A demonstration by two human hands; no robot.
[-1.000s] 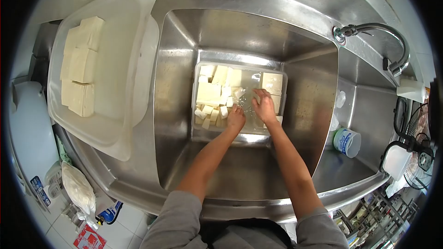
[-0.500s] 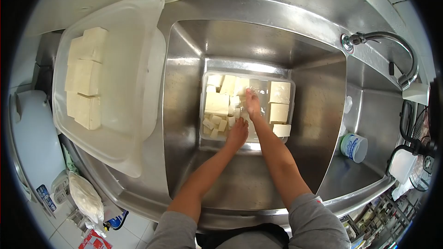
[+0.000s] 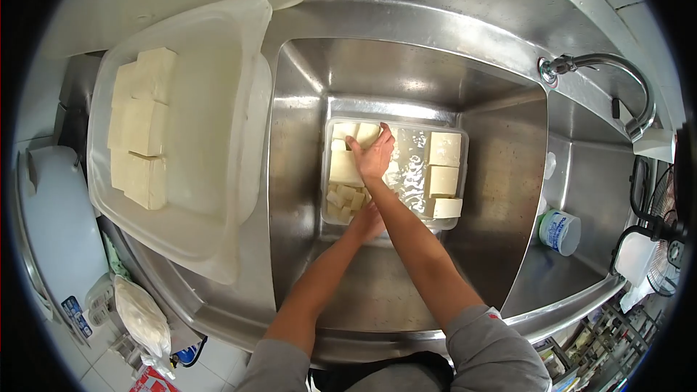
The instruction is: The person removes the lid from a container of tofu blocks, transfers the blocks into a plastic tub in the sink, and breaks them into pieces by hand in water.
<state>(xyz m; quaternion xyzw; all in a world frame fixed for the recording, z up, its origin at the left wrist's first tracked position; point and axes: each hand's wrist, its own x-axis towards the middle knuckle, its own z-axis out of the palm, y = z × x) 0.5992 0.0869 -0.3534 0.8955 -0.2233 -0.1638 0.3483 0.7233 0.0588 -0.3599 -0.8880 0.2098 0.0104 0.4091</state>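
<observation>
A clear plastic container (image 3: 463,167) of water sits in the sink basin and holds white tofu. My right hand (image 3: 375,157) is over its left half, thumb and fingers spread around the near side of a tofu block (image 3: 367,132); whether it presses on the block is unclear. At the container's front edge is my left hand (image 3: 369,222), blurred, its fingers partly hidden by my right forearm. Small tofu cubes (image 3: 344,199) lie to its left, below a larger tofu block (image 3: 344,167). Several tofu blocks (image 3: 444,149) line the right side in a column.
On the left stands a large translucent tub (image 3: 218,247) with several tofu blocks (image 3: 149,120) in liquid. The basin's steel wall (image 3: 508,145) surrounds the container. At right are a faucet (image 3: 617,62) and a white-green plastic cup (image 3: 559,232) in a second basin.
My right hand has moved left and away from the open water, onto the tofu at left. My left hand has drawn slightly back toward the front edge. The water now ripples more.
</observation>
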